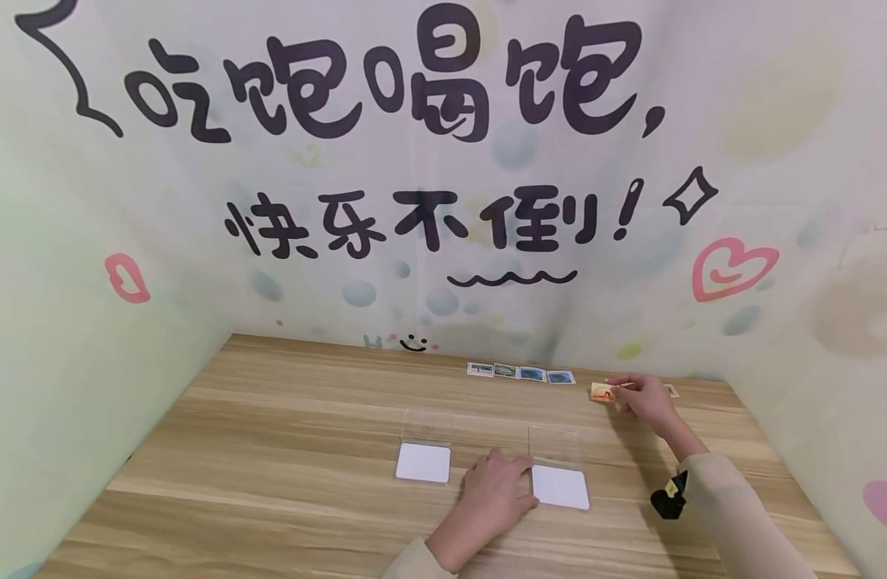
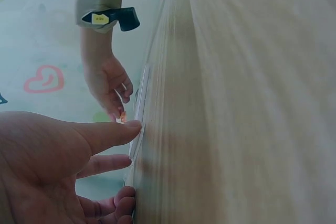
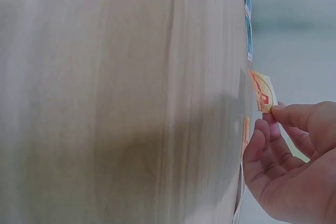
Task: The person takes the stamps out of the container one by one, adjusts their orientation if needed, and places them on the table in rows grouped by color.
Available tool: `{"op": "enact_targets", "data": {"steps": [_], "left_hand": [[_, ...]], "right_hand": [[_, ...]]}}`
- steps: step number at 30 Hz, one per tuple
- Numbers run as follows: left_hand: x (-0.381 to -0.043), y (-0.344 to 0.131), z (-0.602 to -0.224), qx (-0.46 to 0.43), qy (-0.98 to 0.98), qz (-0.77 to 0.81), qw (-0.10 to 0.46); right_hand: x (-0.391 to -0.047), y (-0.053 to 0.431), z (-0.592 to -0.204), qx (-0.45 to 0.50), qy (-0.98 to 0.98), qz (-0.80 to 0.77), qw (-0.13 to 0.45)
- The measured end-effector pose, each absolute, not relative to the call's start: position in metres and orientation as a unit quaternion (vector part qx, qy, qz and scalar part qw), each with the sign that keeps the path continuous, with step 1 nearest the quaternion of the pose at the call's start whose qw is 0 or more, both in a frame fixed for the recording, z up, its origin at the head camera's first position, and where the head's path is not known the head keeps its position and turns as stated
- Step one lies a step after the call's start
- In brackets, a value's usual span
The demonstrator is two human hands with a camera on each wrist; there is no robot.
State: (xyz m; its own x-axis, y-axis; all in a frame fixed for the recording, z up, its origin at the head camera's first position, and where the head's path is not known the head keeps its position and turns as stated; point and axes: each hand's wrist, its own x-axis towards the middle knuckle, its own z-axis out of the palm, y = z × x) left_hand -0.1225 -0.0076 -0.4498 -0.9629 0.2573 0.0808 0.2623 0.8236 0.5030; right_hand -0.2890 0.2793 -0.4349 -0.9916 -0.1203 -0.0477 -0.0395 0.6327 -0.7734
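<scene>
My right hand (image 1: 647, 402) pinches a small yellow-orange stamp (image 3: 264, 91) between thumb and fingertips, raised a little off the table at the back right. Another orange stamp (image 3: 245, 132) lies under that hand, partly hidden by it. My left hand (image 1: 492, 494) rests on the table between two small clear cases with white panels. Its extended thumb (image 2: 118, 134) and index finger touch the left edge of the right case (image 1: 560, 487); the other fingers lie loosely bent. The left case (image 1: 423, 463) stands apart from that hand, its clear lid folded open toward the back.
A row of several blue and grey stamps (image 1: 532, 375) lies along the back of the wooden table (image 1: 269, 450). The edge of another stamp (image 1: 672, 391) shows right of my right hand. A printed cloth wall (image 1: 327, 314) rises behind the table and along its sides.
</scene>
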Motion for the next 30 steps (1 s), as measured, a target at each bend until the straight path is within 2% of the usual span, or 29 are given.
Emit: {"op": "enact_targets", "data": {"steps": [30], "left_hand": [[-0.124,-0.008,-0.451,-0.141,-0.957,-0.254,0.005]], "right_hand": [[-0.301,0.278,-0.437,-0.063,0.902,-0.425,0.048]]}}
